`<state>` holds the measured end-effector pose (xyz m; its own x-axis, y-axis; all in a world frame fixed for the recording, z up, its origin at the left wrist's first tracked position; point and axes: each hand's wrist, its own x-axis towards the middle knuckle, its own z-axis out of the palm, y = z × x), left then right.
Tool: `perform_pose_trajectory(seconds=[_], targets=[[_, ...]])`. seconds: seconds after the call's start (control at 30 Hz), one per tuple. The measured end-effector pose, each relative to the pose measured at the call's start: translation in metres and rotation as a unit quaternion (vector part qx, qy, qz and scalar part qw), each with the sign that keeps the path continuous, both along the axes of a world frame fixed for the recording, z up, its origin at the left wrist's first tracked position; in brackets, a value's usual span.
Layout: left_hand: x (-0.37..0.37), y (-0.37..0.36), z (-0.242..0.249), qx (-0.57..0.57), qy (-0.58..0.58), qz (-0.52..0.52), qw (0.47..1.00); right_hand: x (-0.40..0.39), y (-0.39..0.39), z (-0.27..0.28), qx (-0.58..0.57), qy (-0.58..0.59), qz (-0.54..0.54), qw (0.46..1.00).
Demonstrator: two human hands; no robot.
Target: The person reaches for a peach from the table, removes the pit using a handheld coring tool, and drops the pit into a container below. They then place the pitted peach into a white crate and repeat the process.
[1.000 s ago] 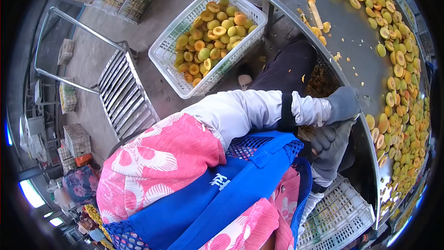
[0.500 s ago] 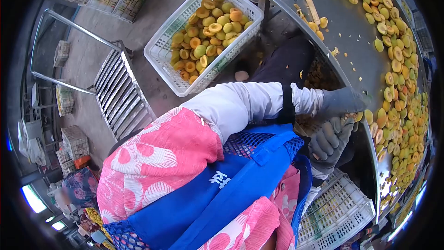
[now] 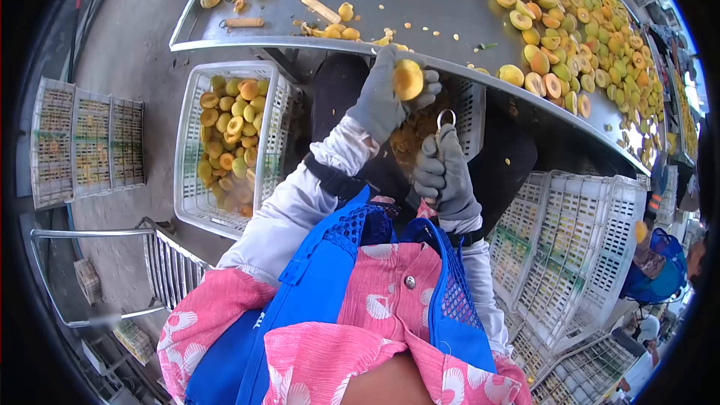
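My left hand, in a grey glove, is closed round a peach half whose orange cut face is turned up. It is just in front of the metal table's near edge. Lower and to the right, my right hand, also gloved in grey, grips a pitting tool with a metal loop sticking up above the fingers; its handle is mostly hidden in the fist. The loop and the peach half are apart. Beneath the hands, a container of orange scraps shows between my knees.
Many peach halves are heaped on the metal table at the right. Two wooden-handled tools lie on its left part among scraps. A white crate of peaches stands at left, stacked crates at right, and a metal chair lower left.
The view has swung round. My left hand has come back from the fruit at the table edge and now holds a peach half before me. The right hand's loop tool has come into sight.
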<state>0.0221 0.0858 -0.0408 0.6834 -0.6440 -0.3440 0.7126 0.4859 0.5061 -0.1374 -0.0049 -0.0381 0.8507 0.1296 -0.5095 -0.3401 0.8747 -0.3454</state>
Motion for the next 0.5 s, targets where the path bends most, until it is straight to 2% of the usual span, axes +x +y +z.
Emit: perform_pose_trajectory(seconds=[0.07,0.13,0.17,0.23,0.27,0.3,0.33,0.37,0.43,0.47,0.5], targets=[[0.005,0.022,-0.011,-0.004,-0.040,-0.033,0.999,0.002,0.002,0.007,-0.036,0.015,-0.011,0.999],[0.020,0.063,-0.012,0.055,-0.090,-0.043,0.993,0.005,0.003,0.013,-0.121,0.047,-0.025,0.991],[0.025,0.093,-0.006,0.115,-0.117,-0.039,0.986,0.009,0.000,0.012,-0.127,0.075,-0.028,0.989],[0.040,0.136,-0.006,0.177,-0.105,0.051,0.977,0.022,-0.002,0.021,-0.167,0.070,0.024,0.983],[0.040,0.142,-0.008,0.162,-0.099,0.072,0.979,0.030,0.002,0.028,-0.178,0.056,0.081,0.979],[0.038,0.134,0.005,0.146,-0.092,0.088,0.981,0.038,0.015,0.034,-0.162,0.062,0.097,0.980],[0.037,0.118,0.021,0.166,-0.110,0.081,0.977,0.049,0.030,0.041,-0.167,0.011,0.138,0.976],[0.019,0.096,0.034,0.218,-0.219,0.108,0.945,0.057,0.042,0.047,-0.179,-0.039,0.174,0.967],[0.007,0.062,0.045,0.223,-0.288,0.115,0.924,0.069,0.057,0.053,-0.226,-0.033,0.147,0.962],[0.010,0.050,0.050,0.130,-0.143,0.081,0.978,0.074,0.060,0.059,-0.250,-0.003,0.111,0.962],[0.008,0.043,0.053,0.128,-0.143,0.072,0.979,0.073,0.057,0.056,-0.251,0.000,0.103,0.963]])
